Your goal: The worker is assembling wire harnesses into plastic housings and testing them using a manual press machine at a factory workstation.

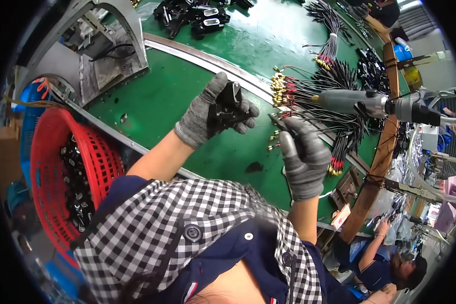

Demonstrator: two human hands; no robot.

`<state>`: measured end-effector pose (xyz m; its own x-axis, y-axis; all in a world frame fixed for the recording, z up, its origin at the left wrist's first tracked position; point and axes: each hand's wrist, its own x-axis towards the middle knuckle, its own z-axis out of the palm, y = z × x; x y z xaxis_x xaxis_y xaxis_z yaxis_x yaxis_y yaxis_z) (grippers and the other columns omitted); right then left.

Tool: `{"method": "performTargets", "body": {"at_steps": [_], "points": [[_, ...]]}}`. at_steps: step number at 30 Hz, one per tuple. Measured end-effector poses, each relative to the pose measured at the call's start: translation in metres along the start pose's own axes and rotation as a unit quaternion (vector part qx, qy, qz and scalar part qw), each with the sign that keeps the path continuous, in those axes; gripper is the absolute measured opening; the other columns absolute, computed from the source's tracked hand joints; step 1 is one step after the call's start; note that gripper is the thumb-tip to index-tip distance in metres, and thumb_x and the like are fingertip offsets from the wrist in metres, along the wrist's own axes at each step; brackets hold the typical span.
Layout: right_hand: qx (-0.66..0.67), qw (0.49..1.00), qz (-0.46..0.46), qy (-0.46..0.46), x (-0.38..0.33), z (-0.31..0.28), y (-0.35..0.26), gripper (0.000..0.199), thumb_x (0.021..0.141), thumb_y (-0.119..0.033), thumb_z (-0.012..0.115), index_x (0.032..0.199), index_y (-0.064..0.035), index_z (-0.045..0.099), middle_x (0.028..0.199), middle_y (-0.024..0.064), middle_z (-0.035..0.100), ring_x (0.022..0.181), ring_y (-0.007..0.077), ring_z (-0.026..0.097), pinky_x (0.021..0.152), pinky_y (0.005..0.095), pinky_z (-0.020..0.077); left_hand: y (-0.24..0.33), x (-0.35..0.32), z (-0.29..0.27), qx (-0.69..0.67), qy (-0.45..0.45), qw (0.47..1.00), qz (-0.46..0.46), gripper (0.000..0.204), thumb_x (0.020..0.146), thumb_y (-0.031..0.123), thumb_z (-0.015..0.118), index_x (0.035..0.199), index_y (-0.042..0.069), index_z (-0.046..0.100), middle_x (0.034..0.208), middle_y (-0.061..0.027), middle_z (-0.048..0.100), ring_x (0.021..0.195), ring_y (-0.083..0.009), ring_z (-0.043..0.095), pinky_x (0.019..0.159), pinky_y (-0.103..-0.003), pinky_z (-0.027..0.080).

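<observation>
My left hand [207, 114], in a grey knit glove, is closed around a black plastic housing [231, 95] above the green bench. At the right, my gloved right hand [305, 158] pinches a slim dark piece [277, 121] at its fingertips; its exact kind is too small to make out. Close beyond that hand lies a spread of black cables [339, 77] with red sections and gold-coloured metal ends. A grey, pen-shaped power screwdriver [352, 103] hangs above these cables, its tip pointing left. The two hands are apart.
A red plastic basket [44, 152] with many black parts stands at the left. More black housings [192, 17] lie beyond the metal rail [207, 60]. A grey machine frame [136, 30] is at the far left. Another person [377, 268] sits at the lower right.
</observation>
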<state>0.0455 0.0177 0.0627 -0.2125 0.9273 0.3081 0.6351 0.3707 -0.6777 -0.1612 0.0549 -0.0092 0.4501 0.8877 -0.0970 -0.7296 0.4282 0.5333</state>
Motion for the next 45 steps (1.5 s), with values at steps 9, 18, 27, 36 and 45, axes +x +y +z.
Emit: {"method": "performTargets", "body": {"at_steps": [9, 18, 27, 36, 45], "points": [[0.078, 0.996, 0.045, 0.003, -0.013, 0.005, -0.014, 0.015, 0.079, -0.009, 0.068, 0.091, -0.0001, 0.065, 0.073, 0.0029, 0.064, 0.063, 0.0064, 0.056, 0.06, 0.0208, 0.0456, -0.01, 0.007, 0.006, -0.078, -0.016, 0.996, -0.037, 0.053, 0.087, 0.052, 0.049, 0.088, -0.001, 0.059, 0.08, -0.0169, 0.063, 0.073, -0.0297, 0.065, 0.057, -0.035, 0.055], [0.117, 0.988, 0.101, 0.027, -0.016, 0.02, 0.005, 0.015, 0.079, -0.009, 0.067, 0.091, -0.0004, 0.064, 0.076, 0.003, 0.065, 0.066, 0.0072, 0.058, 0.063, 0.0211, 0.0468, -0.024, 0.016, 0.01, 0.055, 0.17, 0.973, 0.146, 0.022, 0.082, 0.023, 0.068, 0.085, 0.004, 0.057, 0.073, -0.0048, 0.059, 0.063, -0.0139, 0.058, 0.058, -0.026, 0.051], [0.119, 0.992, 0.031, 0.036, -0.007, 0.016, 0.003, 0.021, 0.086, -0.013, 0.06, 0.102, -0.0002, 0.06, 0.082, 0.0074, 0.065, 0.064, 0.0069, 0.056, 0.06, 0.0218, 0.0475, -0.017, 0.004, 0.023, 0.3, 0.143, 0.928, 0.172, 0.023, 0.081, 0.024, 0.068, 0.091, 0.008, 0.056, 0.089, 0.0006, 0.055, 0.077, -0.0077, 0.053, 0.071, -0.023, 0.045], [0.401, 0.895, 0.169, 0.095, -0.003, 0.041, 0.003, 0.024, 0.092, -0.018, 0.05, 0.109, -0.0012, 0.052, 0.076, 0.0065, 0.062, 0.063, 0.0113, 0.058, 0.057, 0.0232, 0.0477, -0.035, 0.007, 0.047, -0.076, -0.082, 0.978, 0.177, 0.036, 0.082, 0.036, 0.064, 0.101, 0.008, 0.051, 0.112, -0.0075, 0.051, 0.095, -0.0172, 0.052, 0.076, -0.033, 0.046], [0.19, 0.971, 0.1, 0.109, -0.004, 0.042, 0.017, 0.017, 0.092, -0.015, 0.05, 0.099, -0.0004, 0.056, 0.082, 0.0061, 0.061, 0.065, 0.0111, 0.057, 0.059, 0.0236, 0.0467, -0.046, 0.006, 0.033, 0.109, 0.026, 0.991, 0.069, 0.034, 0.085, 0.027, 0.059, 0.11, 0.005, 0.053, 0.106, -0.0085, 0.057, 0.09, -0.0172, 0.058, 0.067, -0.027, 0.049]]}}
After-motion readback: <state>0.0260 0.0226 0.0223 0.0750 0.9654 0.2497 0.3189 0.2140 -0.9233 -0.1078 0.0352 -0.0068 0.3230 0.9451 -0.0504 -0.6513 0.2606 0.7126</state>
